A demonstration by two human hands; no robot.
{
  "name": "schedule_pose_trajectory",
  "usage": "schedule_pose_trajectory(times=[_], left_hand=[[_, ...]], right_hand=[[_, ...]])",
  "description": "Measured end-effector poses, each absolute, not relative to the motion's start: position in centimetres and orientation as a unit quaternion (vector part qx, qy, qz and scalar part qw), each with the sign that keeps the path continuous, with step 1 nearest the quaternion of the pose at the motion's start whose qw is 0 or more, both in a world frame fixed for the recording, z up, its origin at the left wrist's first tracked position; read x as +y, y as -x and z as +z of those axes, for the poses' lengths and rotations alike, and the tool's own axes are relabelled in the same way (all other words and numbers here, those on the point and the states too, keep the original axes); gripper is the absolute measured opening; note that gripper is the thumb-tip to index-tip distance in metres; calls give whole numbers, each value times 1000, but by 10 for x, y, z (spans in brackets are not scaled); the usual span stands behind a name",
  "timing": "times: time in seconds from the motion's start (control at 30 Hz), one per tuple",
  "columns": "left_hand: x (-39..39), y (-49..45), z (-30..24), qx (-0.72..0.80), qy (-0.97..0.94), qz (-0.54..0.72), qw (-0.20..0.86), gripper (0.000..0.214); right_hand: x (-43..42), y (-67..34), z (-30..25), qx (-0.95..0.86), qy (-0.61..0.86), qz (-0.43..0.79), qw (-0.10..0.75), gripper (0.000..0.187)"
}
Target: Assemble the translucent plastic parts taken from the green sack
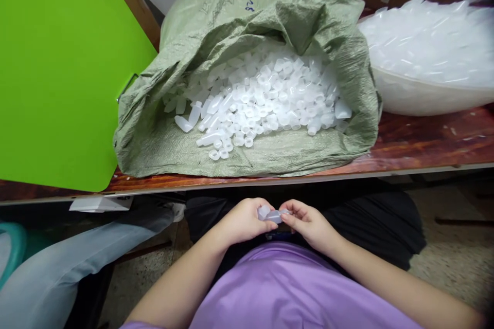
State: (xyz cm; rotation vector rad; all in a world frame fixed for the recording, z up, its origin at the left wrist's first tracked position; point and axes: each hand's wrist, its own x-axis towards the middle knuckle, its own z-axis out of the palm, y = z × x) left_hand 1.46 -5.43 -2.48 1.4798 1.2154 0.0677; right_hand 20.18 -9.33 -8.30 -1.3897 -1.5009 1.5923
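Below the table edge, over my lap, my left hand (243, 221) and my right hand (306, 222) meet, both with fingers closed around a small translucent plastic tube piece (272, 214) held between them. An open green woven sack (247, 77) lies on the wooden table (424, 144) just beyond my hands, its mouth facing me and spilling many small white plastic caps and tubes (266, 97).
A bright green board (57, 67) leans on the table at the left. A white basin (428, 95) heaped with clear plastic parts stands at the right. Someone's grey-trousered leg (77, 262) is at lower left. Cardboard boxes stand behind.
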Motion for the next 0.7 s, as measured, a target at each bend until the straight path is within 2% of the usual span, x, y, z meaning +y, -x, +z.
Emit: schedule_pose_trajectory(times=[0.07, 0.13, 0.2, 0.27, 0.33, 0.4, 0.5, 0.6, 0.7], left_hand=[[-54, -19, -31, 526, -689, 3, 499, 27], [-49, -25, -37, 519, -749, -17, 410, 24], [-40, -30, -44, 513, -790, -27, 336, 29], [-30, -34, -49, 523, -801, -31, 289, 37], [-21, -35, -53, 547, -796, -25, 259, 42], [-17, -35, -55, 564, -785, -19, 256, 42], [-21, -31, -54, 566, -768, -33, 297, 39], [-32, -26, -49, 581, -738, -61, 337, 37], [-43, -20, -42, 590, -704, -28, 395, 43]], right_hand=[[-90, -200, -88, -572, 526, 575, 256, 35], [-87, -202, -85, -620, 554, 501, 241, 34], [-84, -209, -69, -700, 559, 389, 213, 34], [-76, -220, -44, -791, 510, 275, 196, 25], [-61, -233, -14, -841, 459, 136, 251, 20], [-36, -248, 11, -824, 488, -13, 288, 19], [8, -266, 31, -794, 551, -142, 216, 23], [41, -274, 32, -799, 563, -178, 116, 18], [52, -275, 26, -793, 579, -177, 70, 19]])
